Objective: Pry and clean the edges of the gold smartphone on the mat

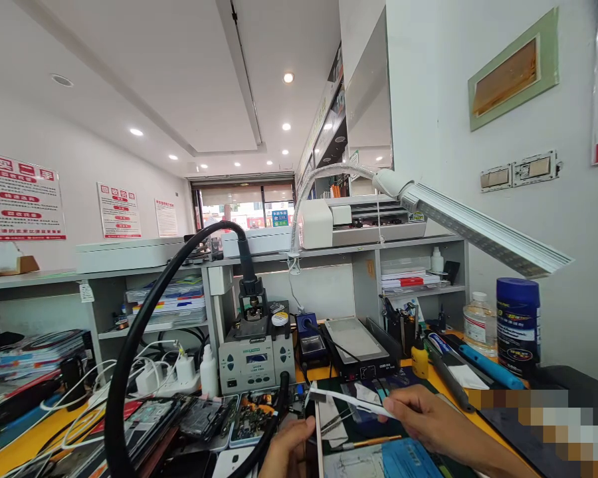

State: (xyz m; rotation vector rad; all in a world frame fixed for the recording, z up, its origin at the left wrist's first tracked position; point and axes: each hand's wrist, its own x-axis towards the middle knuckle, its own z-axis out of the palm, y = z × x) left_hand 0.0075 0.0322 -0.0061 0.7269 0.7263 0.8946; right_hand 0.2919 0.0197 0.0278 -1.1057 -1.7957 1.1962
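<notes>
My right hand [423, 418] is closed around the handle of a slim white brush [361, 403], which looks like a toothbrush with dark bristles. The brush head is at the top edge of a thin flat device [319, 443], stood nearly on edge with a pale rim; it may be a phone. My left hand [290, 451] grips this device from its left side, thumb near the top edge; its lower fingers are cut off by the frame. I cannot tell whether the bristles touch it. Just behind lie metal tweezers [337, 421] on white paper. A blue-and-white packet [393, 458] lies below my right hand.
A thick black hose [122, 352] arcs up at the left from a soldering station [256, 362]. A tray of small parts [254, 418] sits left of my hands. A flat heating plate [359, 345] stands behind them. Bottles and a blue can [518, 325] stand right, under a lamp [493, 232].
</notes>
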